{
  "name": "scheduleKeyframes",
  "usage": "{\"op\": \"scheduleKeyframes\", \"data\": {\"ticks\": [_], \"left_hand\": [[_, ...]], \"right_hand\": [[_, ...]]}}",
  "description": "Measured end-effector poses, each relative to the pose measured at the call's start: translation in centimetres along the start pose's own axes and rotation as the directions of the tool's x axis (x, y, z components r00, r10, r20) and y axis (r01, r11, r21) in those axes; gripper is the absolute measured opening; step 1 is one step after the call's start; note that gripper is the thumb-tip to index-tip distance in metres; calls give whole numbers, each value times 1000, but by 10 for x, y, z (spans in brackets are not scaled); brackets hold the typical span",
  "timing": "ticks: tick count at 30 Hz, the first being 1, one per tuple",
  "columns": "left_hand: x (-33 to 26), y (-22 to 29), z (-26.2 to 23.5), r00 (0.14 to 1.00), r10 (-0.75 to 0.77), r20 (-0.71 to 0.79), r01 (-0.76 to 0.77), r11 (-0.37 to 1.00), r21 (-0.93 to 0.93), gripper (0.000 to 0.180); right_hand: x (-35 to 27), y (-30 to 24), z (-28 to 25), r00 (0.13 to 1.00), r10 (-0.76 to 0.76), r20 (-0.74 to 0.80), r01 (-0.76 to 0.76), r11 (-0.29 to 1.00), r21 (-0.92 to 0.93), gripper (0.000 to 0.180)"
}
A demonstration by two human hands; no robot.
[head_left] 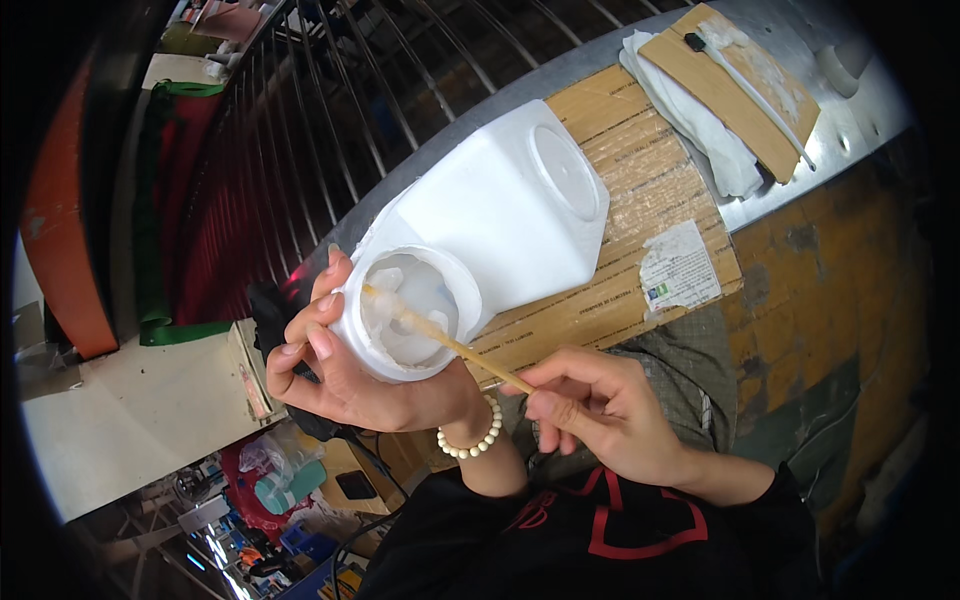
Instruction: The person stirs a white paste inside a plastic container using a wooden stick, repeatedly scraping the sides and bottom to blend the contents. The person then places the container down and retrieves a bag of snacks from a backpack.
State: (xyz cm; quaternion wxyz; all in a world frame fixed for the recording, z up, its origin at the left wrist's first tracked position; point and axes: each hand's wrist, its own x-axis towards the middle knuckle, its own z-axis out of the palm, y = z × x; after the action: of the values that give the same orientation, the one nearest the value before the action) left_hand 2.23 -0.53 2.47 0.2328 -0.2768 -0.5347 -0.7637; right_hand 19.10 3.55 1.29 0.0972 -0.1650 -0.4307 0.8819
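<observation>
You have one white jug (500,215), one stick (480,358) in hand, and two cardboard pieces: a large sheet (640,190) under the jug and a small piece (740,85) at 1 o'clock, lying on one white cloth (700,130) with a second stick (760,90) across it. The jug lies on its side, long axis running from 8 o'clock to 2 o'clock, open mouth toward you at 8 o'clock, base at 2 o'clock. Your left hand (340,370) grasps the mouth's rim from the 8 o'clock side, fingers curled around it. Your right hand (610,410), at the jug's 5 o'clock, pinches the stick's near end; the stick points toward 10 o'clock, its tip inside the mouth.
</observation>
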Motion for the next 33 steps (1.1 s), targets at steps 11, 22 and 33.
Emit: {"op": "scheduleKeyframes", "data": {"ticks": [11,22,33], "left_hand": [[3,-3,-1,1000,19,25,-20,999,38,18],[4,-1,6,999,14,34,-13,1000,-15,18],[8,-4,1,997,64,46,-72,978,197,17]], "right_hand": [[6,-1,-3,998,-39,-42,45,987,156,15],[19,18,-22,994,-103,-49,102,995,-19,20],[6,5,-2,995,94,25,-97,968,232,19]]}}
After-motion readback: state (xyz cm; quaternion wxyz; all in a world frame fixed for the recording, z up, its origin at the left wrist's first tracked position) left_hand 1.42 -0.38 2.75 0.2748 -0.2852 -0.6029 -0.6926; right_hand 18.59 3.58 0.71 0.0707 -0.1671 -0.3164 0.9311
